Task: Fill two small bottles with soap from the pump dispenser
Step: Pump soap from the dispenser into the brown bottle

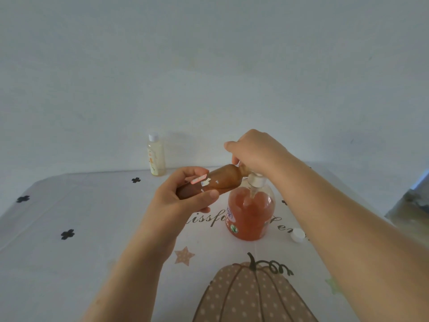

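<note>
My left hand grips a small bottle filled with orange-brown soap and holds it tilted almost flat, its open neck at the spout of the pump dispenser. The dispenser is a clear round bottle of orange soap with a white pump. My right hand rests on top of the pump head, fingers curled over it, and hides the spout. A second small bottle, pale yellow with a white cap, stands upright at the table's far edge by the wall.
A loose white cap lies on the table to the right of the dispenser. The table has a white cloth printed with a pumpkin, stars and black crosses. A grey wall stands right behind it.
</note>
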Demonstrator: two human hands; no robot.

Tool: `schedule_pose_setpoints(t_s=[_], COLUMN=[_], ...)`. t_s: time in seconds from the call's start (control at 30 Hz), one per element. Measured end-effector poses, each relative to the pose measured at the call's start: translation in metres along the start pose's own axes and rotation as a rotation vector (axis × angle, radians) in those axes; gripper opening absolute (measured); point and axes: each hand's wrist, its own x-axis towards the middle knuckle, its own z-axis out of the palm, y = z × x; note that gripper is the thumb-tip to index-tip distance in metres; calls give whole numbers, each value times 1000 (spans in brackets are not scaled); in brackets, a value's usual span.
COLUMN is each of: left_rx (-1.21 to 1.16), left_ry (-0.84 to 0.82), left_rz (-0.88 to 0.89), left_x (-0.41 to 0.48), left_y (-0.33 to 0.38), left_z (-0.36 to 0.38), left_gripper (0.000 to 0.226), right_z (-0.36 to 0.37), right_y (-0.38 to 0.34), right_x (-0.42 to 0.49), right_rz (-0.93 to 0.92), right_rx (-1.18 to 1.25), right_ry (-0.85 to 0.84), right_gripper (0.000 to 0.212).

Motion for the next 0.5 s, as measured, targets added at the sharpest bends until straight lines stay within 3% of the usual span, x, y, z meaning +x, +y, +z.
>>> schedule_pose_setpoints(t_s=[0.23,0.5], left_rx=[-47,-36], left_ry=[0,39], left_rz=[15,46], left_x=[-3,-7], left_y=[5,10], left_z=[5,9], left_gripper=[41,32], right_z=[-6,-17], right_y=[-3,-12], right_x=[1,-4], right_rz=[-1,-15], right_rx=[48,8], right_ry=[25,-90], right_gripper=[32,34])
